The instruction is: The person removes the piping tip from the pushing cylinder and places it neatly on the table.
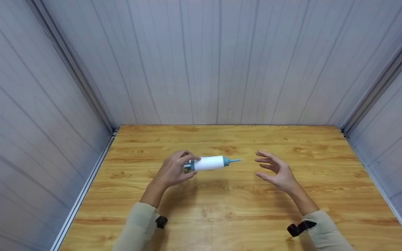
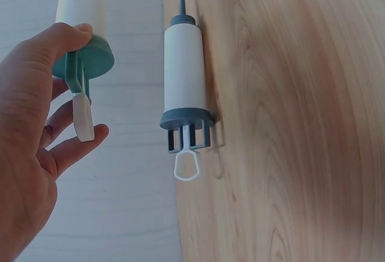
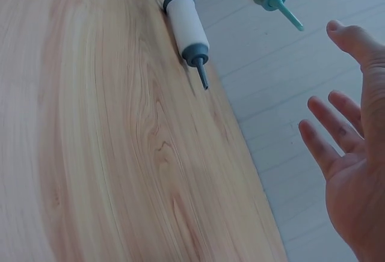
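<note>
My left grip (image 1: 177,170), seen from afar, grasps the green-collared white tube (image 2: 84,0) near its collar (image 2: 97,59), the nozzle (image 1: 235,160) pointing toward my right grip (image 1: 278,173), which is released, fingers (image 3: 317,145) parted, near the nozzle's tip; the grey-collared white tube (image 2: 185,67) lies on the desk (image 2: 295,118)

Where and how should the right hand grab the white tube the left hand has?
Probably round the middle of the white tube, coming from the right and reaching past the tip. The tube is held sideways, thick there and sticking out beyond the left hand, while the tip facing the right hand is thin.
</note>
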Motion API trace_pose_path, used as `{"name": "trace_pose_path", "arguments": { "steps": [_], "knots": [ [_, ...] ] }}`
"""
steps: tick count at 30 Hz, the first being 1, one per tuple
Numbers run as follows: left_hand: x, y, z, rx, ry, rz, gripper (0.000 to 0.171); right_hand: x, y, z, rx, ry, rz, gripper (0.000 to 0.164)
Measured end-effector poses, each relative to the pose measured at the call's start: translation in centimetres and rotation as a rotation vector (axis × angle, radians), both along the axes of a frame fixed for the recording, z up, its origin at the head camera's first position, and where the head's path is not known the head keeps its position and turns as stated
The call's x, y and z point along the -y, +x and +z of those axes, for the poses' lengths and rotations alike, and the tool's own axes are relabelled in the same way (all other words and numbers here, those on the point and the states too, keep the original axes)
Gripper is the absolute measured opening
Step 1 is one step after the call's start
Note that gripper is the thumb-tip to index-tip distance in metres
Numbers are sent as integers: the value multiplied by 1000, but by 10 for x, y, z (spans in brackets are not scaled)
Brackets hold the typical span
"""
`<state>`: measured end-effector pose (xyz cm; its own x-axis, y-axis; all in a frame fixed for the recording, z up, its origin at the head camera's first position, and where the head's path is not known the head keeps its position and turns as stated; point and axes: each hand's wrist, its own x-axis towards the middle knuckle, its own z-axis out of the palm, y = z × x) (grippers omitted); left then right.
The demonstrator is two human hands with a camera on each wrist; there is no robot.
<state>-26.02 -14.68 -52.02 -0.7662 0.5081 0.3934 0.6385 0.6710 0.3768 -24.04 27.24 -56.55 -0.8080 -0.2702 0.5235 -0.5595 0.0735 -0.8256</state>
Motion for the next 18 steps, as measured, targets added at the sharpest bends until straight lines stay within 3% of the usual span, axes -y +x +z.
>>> {"name": "trace_pose_path", "arguments": {
  "steps": [12,18],
  "knots": [
    [-13,-2,0,-95,1,-41,40,14,1,1,33,-5,2,65],
    [-21,-2,-1,-97,4,-55,40,22,1,1,29,-36,14,60]
  ]
}}
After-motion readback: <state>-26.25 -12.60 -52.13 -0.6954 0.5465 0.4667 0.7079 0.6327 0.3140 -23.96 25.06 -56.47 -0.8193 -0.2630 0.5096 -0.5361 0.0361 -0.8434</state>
